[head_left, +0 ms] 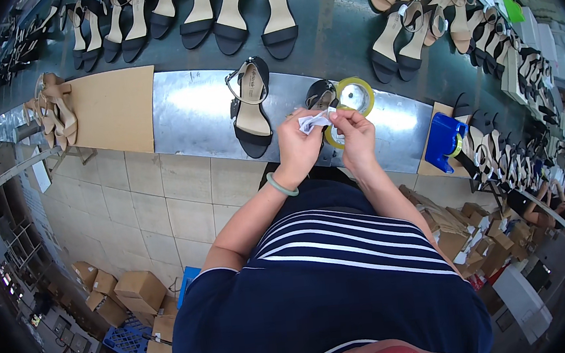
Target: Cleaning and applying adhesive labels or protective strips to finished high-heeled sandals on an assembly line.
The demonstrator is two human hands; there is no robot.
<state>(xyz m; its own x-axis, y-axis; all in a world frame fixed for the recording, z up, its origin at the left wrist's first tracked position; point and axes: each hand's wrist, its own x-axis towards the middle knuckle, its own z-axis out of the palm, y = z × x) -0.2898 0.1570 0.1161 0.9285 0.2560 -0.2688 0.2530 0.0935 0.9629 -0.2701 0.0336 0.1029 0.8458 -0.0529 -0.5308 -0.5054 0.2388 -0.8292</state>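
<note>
Metal bench (188, 111): two black sandals (251, 111), two tape rolls (369, 98); left hand (299, 145), right hand (358, 139), fingers (345, 117) pinching one white slip (315, 121).

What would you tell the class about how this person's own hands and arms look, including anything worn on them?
The left hand and right hand are both gloveless. A pale green, rounded bangle circles the left wrist; none shows on the right. The navy left sleeve is short, edged with white.

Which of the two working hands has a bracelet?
The person's left hand: a pale green round bangle circles that wrist; the right hand has none.
</note>
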